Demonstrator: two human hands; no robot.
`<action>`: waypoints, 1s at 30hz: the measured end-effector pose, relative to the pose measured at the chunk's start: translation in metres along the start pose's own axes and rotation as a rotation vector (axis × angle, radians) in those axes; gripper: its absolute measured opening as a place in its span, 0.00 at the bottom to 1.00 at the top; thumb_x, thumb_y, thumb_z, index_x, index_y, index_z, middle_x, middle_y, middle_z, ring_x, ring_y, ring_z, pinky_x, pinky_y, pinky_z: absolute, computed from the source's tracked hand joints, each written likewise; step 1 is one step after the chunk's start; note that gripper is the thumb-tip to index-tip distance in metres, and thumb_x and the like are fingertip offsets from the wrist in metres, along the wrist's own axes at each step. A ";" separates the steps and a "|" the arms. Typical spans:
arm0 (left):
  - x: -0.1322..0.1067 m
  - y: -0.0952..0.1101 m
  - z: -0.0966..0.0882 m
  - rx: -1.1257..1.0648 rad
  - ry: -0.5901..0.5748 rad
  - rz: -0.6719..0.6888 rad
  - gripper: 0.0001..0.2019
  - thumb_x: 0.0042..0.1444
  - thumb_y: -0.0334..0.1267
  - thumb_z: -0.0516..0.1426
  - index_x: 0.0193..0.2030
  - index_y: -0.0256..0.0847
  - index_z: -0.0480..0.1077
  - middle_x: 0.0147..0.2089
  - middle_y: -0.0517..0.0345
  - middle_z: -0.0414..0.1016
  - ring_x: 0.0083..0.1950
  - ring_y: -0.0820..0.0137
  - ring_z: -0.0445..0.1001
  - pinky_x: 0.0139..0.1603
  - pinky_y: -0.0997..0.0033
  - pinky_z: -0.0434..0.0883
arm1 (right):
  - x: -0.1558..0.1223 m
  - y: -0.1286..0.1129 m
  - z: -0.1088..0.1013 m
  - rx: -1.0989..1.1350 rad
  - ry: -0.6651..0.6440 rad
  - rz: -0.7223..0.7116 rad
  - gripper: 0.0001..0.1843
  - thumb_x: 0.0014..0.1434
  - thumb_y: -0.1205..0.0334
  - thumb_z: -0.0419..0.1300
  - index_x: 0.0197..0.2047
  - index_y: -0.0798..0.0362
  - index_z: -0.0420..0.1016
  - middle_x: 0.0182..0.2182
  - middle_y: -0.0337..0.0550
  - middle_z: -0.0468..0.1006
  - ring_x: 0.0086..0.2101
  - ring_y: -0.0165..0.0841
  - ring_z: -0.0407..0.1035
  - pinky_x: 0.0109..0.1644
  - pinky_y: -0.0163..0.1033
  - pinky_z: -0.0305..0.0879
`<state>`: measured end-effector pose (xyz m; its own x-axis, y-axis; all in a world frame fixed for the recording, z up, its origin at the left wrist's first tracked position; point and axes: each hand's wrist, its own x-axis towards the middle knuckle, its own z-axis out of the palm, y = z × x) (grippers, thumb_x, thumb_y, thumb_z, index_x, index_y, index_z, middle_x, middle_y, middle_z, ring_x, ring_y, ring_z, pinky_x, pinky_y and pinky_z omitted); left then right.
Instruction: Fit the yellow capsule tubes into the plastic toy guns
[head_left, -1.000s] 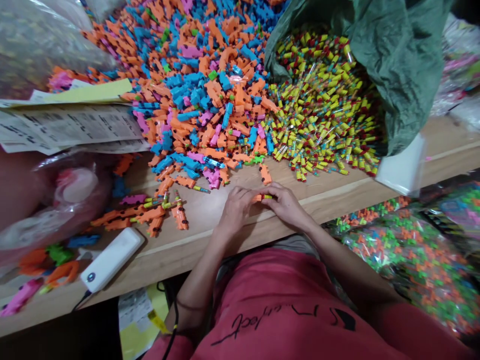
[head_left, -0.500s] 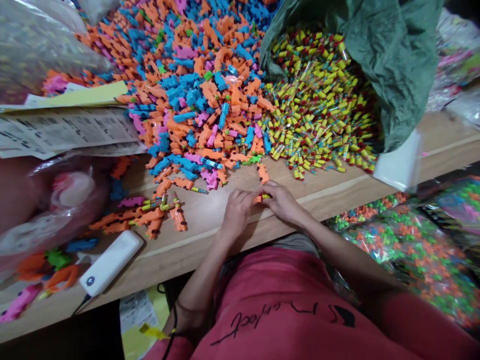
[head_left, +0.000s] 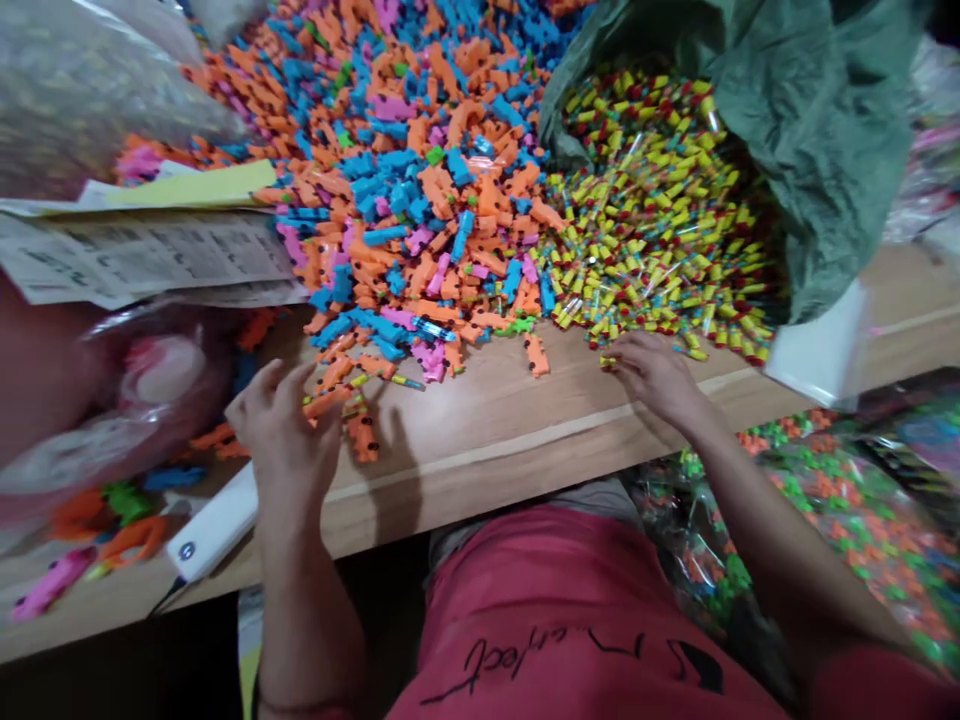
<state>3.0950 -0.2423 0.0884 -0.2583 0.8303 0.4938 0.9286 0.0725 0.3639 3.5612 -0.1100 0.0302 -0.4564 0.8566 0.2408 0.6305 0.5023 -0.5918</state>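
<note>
wood-grained tabletop [head_left: 465,420] is covered toward its far side by a broad heap of small plastic toys [head_left: 450,190], mostly orange and blue, with pink and green pieces mixed in. right of the heap, a mound of yellow tubes [head_left: 660,230] with red ends is spread from the mouth of a dark green bag [head_left: 817,170]. at the left, printed sheets [head_left: 165,250] are seen beside the heap.

the left hand [head_left: 281,430] is held near a small cluster of orange pieces, its fingers parted and curled, with nothing seen pinched between them; just beside it, an orange toy car [head_left: 364,437] is seen on the wood. a white device [head_left: 217,525] is partly hidden by that hand.

the right hand [head_left: 656,370] is placed at the mound's near edge, its fingertips gathered at one yellow tube [head_left: 606,361]; whether that tube is gripped or merely touched cannot be told. between the hands, a lone orange car [head_left: 536,355] is seen near the heap.
</note>
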 end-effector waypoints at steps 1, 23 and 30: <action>0.001 0.000 0.002 -0.015 0.002 -0.032 0.16 0.59 0.43 0.64 0.53 0.48 0.76 0.60 0.49 0.75 0.61 0.47 0.70 0.65 0.38 0.65 | 0.000 0.008 0.002 -0.036 -0.007 -0.028 0.14 0.69 0.64 0.56 0.49 0.47 0.84 0.47 0.54 0.79 0.49 0.51 0.69 0.55 0.59 0.63; -0.021 0.095 0.114 -0.357 -0.347 -0.082 0.08 0.67 0.36 0.55 0.48 0.40 0.73 0.42 0.49 0.79 0.44 0.59 0.76 0.46 0.60 0.72 | 0.018 -0.074 0.063 0.290 0.043 0.052 0.10 0.71 0.55 0.57 0.51 0.47 0.77 0.44 0.47 0.78 0.47 0.44 0.72 0.52 0.50 0.69; -0.044 0.125 0.098 -0.713 -0.410 0.019 0.14 0.72 0.40 0.52 0.60 0.41 0.71 0.55 0.48 0.79 0.56 0.62 0.77 0.57 0.61 0.73 | 0.017 -0.104 0.066 0.471 -0.020 0.081 0.13 0.71 0.55 0.58 0.53 0.49 0.78 0.46 0.47 0.79 0.45 0.39 0.74 0.52 0.45 0.70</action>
<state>3.2490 -0.2154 0.0345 0.0017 0.9738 0.2274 0.5036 -0.1973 0.8411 3.4461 -0.1554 0.0456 -0.4324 0.8861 0.1669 0.3139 0.3214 -0.8934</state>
